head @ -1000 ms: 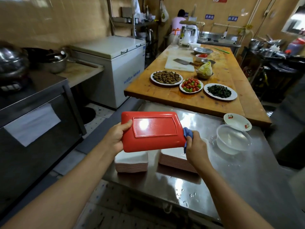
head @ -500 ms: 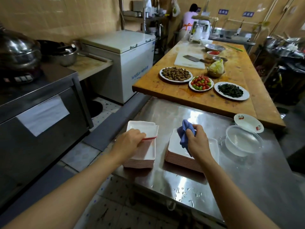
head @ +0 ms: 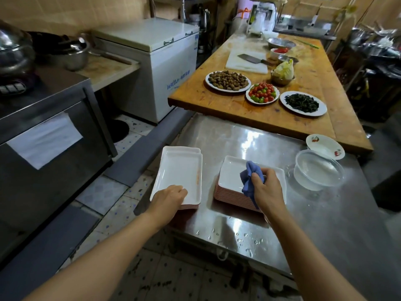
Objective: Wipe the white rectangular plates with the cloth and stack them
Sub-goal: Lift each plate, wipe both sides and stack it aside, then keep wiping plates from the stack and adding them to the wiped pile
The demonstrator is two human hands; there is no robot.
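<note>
Two stacks of white rectangular plates with red undersides stand on the steel table (head: pixel 303 224). The left stack (head: pixel 180 170) sits at the table's left edge. My left hand (head: pixel 168 197) rests on the near edge of its top plate, fingers curled over the rim. The right stack (head: pixel 231 177) lies beside it. My right hand (head: pixel 265 187) hovers over the right stack's near right part and grips a bunched blue cloth (head: pixel 249 181) that hangs onto the top plate.
A clear plastic bowl (head: pixel 319 170) and a small white patterned dish (head: pixel 325 146) stand to the right. Behind is a wooden table (head: pixel 238 114) with plates of food, a cutting board and cleaver. Water drops lie near the steel table's front edge. A chest freezer (head: pixel 156 61) stands at left.
One second ago both hands held a plate red side up. My left hand has since laid it face up on the left stack; my right hand with the cloth moved over the right stack.
</note>
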